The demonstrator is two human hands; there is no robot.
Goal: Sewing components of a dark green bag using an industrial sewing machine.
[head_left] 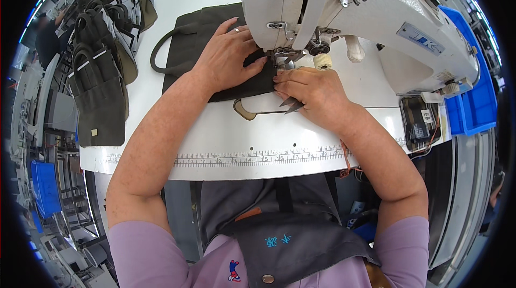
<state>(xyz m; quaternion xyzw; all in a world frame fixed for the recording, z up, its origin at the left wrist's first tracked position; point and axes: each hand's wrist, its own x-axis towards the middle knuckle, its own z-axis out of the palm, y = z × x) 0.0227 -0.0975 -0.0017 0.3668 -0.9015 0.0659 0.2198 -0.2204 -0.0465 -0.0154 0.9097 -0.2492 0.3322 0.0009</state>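
Note:
A dark olive fabric bag panel [183,46] lies flat on the white sewing machine table, with a looped handle [159,51] at its left side. My left hand [228,59] rests on the panel, fingers spread and thumb toward the presser foot [285,59]. The panel's right edge runs under the machine head. Beside the foot, my right hand [312,92] is closed, fingertips pinched at the fabric's edge. The dark pointed blades of a pair of thread snips [293,106] stick out from beneath that hand; their handles are hidden in it.
The white sewing machine [398,24] arches over the work. Several finished-looking dark bags [99,94] hang or lie at the table's left. A dark box-like item [419,124] sits at the right, beside a blue bin [473,105]. A ruler strip [258,157] runs along the front edge.

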